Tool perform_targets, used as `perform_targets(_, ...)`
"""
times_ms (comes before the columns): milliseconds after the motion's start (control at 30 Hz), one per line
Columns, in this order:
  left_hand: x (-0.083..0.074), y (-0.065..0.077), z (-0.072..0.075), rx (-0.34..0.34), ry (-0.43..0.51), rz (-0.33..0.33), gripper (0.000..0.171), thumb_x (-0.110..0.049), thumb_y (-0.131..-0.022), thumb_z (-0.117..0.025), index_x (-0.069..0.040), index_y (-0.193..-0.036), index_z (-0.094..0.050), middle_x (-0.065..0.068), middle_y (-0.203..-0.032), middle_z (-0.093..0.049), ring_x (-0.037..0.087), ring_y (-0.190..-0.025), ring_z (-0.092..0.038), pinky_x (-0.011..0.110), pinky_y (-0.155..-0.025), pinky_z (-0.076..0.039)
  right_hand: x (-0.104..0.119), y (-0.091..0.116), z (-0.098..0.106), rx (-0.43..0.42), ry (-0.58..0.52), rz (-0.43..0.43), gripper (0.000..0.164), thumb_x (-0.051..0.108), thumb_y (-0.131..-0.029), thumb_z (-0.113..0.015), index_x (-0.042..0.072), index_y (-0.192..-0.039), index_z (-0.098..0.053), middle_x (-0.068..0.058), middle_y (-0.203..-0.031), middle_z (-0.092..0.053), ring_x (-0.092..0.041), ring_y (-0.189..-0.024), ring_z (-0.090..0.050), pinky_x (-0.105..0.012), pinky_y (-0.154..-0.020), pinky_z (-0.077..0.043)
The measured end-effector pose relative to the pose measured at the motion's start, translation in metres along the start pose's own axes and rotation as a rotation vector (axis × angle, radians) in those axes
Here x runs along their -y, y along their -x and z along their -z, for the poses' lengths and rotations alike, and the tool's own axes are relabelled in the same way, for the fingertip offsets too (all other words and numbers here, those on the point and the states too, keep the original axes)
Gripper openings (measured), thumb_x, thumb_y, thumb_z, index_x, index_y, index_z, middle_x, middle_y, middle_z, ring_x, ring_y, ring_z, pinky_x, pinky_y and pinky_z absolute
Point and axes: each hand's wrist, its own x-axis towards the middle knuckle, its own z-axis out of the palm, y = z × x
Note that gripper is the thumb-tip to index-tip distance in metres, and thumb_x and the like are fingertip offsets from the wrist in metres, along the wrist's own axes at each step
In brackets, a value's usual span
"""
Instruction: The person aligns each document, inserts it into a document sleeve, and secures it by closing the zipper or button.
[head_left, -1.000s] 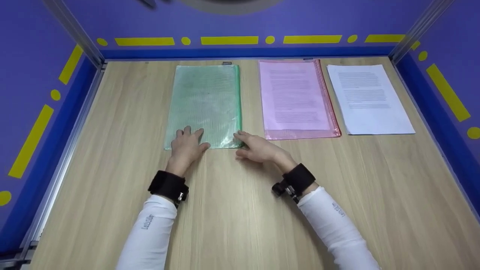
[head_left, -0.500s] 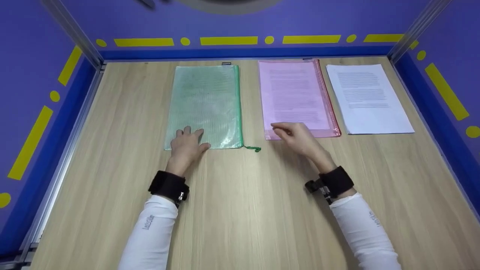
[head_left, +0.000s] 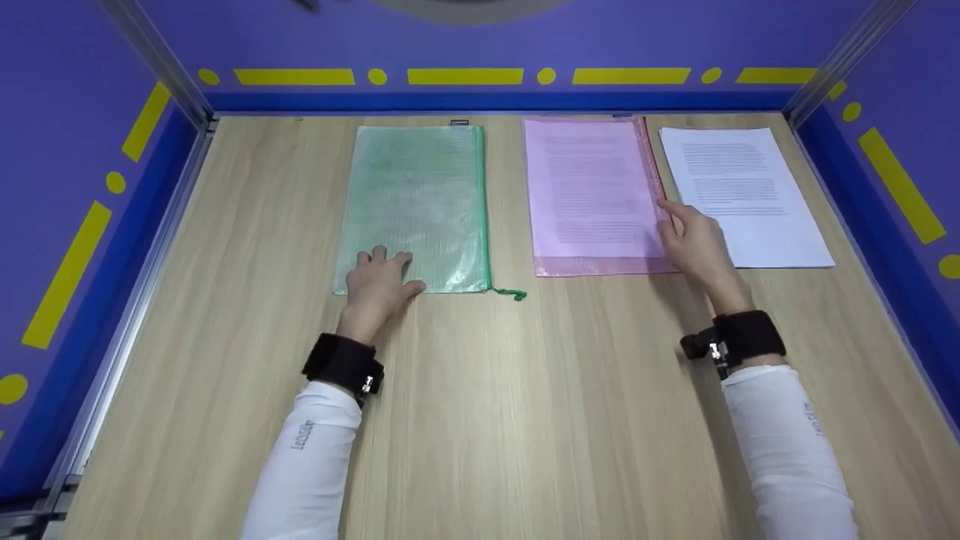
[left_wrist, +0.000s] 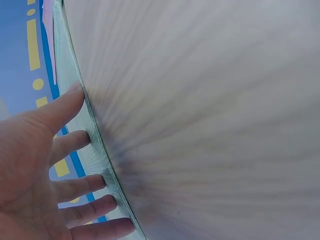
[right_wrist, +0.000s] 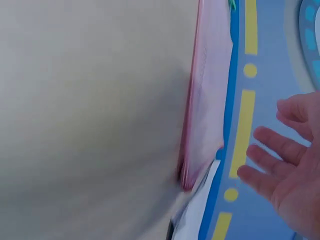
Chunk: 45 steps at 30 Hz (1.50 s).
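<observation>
Right now I have the left hand (head_left: 377, 287) spread open, resting on the near left corner of the ribbed green zip folder (head_left: 420, 195), which lies flat left of centre with its green pull cord (head_left: 517, 295) trailing off the near right corner. The right hand (head_left: 697, 247) is over the right edge of the pink zip folder (head_left: 592, 266), loosely open and holding nothing; I can't tell whether a fingertip touches it. I'd expect both folders to be light, floppy and rather slick, the pink one slightly firmer thanks to the printed sheets (head_left: 589, 187) inside, so I'd take hold along the red zip edge (head_left: 655, 165). The loose paper stack (head_left: 750, 202) to its right would probably fan out if dragged. Everything sits on the far half of a pale wood-grain surface (head_left: 525, 420), walled by purple panels (head_left: 480, 45) with yellow dashes (head_left: 465, 76).
</observation>
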Motion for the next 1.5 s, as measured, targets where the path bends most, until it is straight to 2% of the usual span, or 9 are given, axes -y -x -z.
perform_targets(133,0.001,0.001,0.001,0.004,0.002,-0.002,0.064,-0.050,-0.093,-0.062,-0.016,-0.146,-0.049,0.025,-0.141,-0.047,0.042,-0.121,-0.048,0.052,-0.086,-0.053,-0.022,-0.003,0.019,0.007,0.064,-0.053,0.048,0.007,-0.098,-0.043,0.002,-0.146,-0.045,-0.032,-0.147,-0.045,-0.050,-0.133,-0.045,-0.059,-0.114,-0.033)
perform_targets(167,0.001,0.001,0.002,0.004,0.003,-0.002,0.064,-0.050,-0.093,-0.063,-0.016,-0.146,-0.049,0.025,-0.141,-0.047,0.042,-0.121,-0.048,0.051,-0.086,-0.053,-0.028,-0.003,0.024,0.014,0.079,-0.061,0.049,0.006,-0.098,-0.043,0.001,-0.147,-0.044,-0.033,-0.148,-0.043,-0.050,-0.139,-0.038,-0.060,-0.116,-0.030)
perform_targets(267,0.000,0.001,0.003,0.000,-0.001,-0.003,0.063,-0.049,-0.093,-0.063,-0.016,-0.145,-0.050,0.025,-0.140,-0.048,0.042,-0.120,-0.048,0.050,-0.085,-0.053,-0.043,-0.003,0.034,0.062,0.098,-0.086,0.053,0.009,-0.098,-0.046,-0.003,-0.149,-0.037,-0.036,-0.152,-0.033,-0.053,-0.143,-0.029,-0.061,-0.119,-0.024)
perform_targets(433,-0.001,0.001,0.004,0.007,0.000,-0.001,0.063,-0.048,-0.093,-0.063,-0.015,-0.145,-0.049,0.025,-0.140,-0.048,0.042,-0.120,-0.047,0.051,-0.086,-0.053,-0.059,-0.005,0.043,0.239,0.131,-0.148,0.068,0.023,-0.099,-0.054,-0.004,-0.154,-0.023,-0.039,-0.157,-0.012,-0.058,-0.146,-0.013,-0.064,-0.120,-0.013)
perform_targets(533,-0.001,0.000,0.004,0.014,0.012,0.002,0.063,-0.047,-0.094,-0.063,-0.015,-0.146,-0.049,0.025,-0.140,-0.047,0.042,-0.121,-0.047,0.051,-0.086,-0.053,-0.062,-0.008,0.047,0.338,0.157,-0.175,0.075,0.027,-0.098,-0.057,-0.004,-0.155,-0.018,-0.042,-0.156,-0.006,-0.060,-0.145,-0.008,-0.067,-0.119,-0.010)
perform_targets(800,-0.001,-0.001,0.003,0.017,0.008,0.015,0.063,-0.048,-0.095,-0.062,-0.015,-0.147,-0.048,0.026,-0.142,-0.045,0.042,-0.122,-0.046,0.052,-0.086,-0.053,-0.063,-0.017,0.057,0.450,0.166,-0.206,0.076,0.031,-0.101,-0.052,-0.007,-0.154,-0.014,-0.044,-0.153,-0.015,-0.060,-0.143,-0.013,-0.066,-0.119,-0.014)
perform_targets(933,-0.002,-0.001,0.003,0.017,0.010,0.016,0.062,-0.048,-0.094,-0.062,-0.016,-0.146,-0.049,0.025,-0.141,-0.046,0.043,-0.123,-0.046,0.052,-0.087,-0.053,-0.067,-0.015,0.059,0.500,0.150,-0.256,0.081,0.030,-0.099,-0.055,-0.007,-0.155,-0.009,-0.042,-0.155,-0.012,-0.059,-0.145,-0.010,-0.066,-0.119,-0.012)
perform_targets(1133,-0.002,-0.002,0.002,0.018,0.030,0.023,0.062,-0.047,-0.094,-0.063,-0.016,-0.146,-0.049,0.025,-0.141,-0.046,0.043,-0.125,-0.044,0.052,-0.090,-0.051,-0.068,-0.012,0.059,0.509,0.153,-0.312,0.090,0.036,-0.095,-0.060,-0.004,-0.156,-0.007,-0.039,-0.158,-0.009,-0.058,-0.146,-0.009,-0.067,-0.118,-0.012)
perform_targets(1500,-0.004,-0.002,0.001,0.015,0.032,0.024,0.062,-0.046,-0.094,-0.063,-0.015,-0.146,-0.049,0.024,-0.143,-0.045,0.042,-0.125,-0.045,0.052,-0.089,-0.052,-0.061,-0.020,0.062,0.538,0.210,-0.322,0.100,0.034,-0.089,-0.068,0.001,-0.158,-0.003,-0.040,-0.157,-0.010,-0.060,-0.143,-0.011,-0.070,-0.115,-0.015)
